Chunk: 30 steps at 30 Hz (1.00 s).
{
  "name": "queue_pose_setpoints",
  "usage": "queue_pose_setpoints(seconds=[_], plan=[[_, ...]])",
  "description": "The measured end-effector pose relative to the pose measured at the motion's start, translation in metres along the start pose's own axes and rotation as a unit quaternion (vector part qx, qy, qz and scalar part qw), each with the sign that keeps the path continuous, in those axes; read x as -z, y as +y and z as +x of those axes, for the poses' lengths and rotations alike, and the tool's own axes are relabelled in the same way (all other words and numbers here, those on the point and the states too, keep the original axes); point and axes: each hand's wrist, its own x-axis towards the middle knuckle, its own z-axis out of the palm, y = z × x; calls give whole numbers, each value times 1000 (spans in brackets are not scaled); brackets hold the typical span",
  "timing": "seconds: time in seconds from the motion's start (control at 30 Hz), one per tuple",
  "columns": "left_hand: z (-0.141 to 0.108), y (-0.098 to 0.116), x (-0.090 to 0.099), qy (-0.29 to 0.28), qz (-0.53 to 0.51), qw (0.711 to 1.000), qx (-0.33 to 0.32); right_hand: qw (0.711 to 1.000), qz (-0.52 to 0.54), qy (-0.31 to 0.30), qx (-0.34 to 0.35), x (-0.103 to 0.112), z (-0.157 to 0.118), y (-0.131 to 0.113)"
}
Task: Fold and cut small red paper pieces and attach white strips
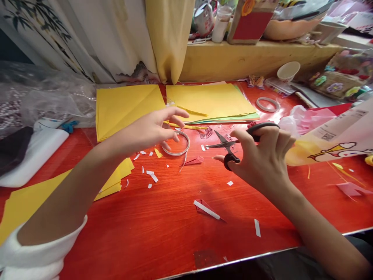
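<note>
My right hand (pixel 262 151) has its thumb and fingers through the handles of a pair of black scissors (pixel 229 144), whose blades are spread and point left. My left hand (pixel 159 126) is over a roll of thin white tape (pixel 189 144), fingers apart and nothing gripped. From the roll a loose tail of tape trails toward a small folded red paper piece (pixel 194 161). Nearer the front edge lies another red paper piece with a white strip (pixel 206 209) across it. A single white strip (pixel 257 228) rests to its right.
Yellow paper sheets (pixel 128 107) and a paper stack (pixel 210 102) lie along the back. More yellow paper (pixel 37 198) is under my left forearm. White scraps (pixel 152 175) dot the red table (pixel 163 233). A second roll (pixel 268 104), a paper cup (pixel 288 71) and a printed bag (pixel 335 136) are at right.
</note>
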Motion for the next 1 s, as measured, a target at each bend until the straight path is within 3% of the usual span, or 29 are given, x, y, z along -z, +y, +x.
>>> queue_pose_setpoints(seconds=[0.27,0.47,0.6,0.77,1.0], plan=[[1,-3,9,110,-7,994,-24,999,21,-35,-19,-4,1,-1],[4,-7,1,18,42,998,40,998,9,-66,-12,-12,0,2],[2,-9,12,-59,152,984,72,997,18,-74,-21,-12,0,3],[1,-23,41,-38,293,949,106,996,35,-73,-42,-8,2,3],[8,-43,43,-103,250,956,117,996,34,-69,-46,-9,2,3]])
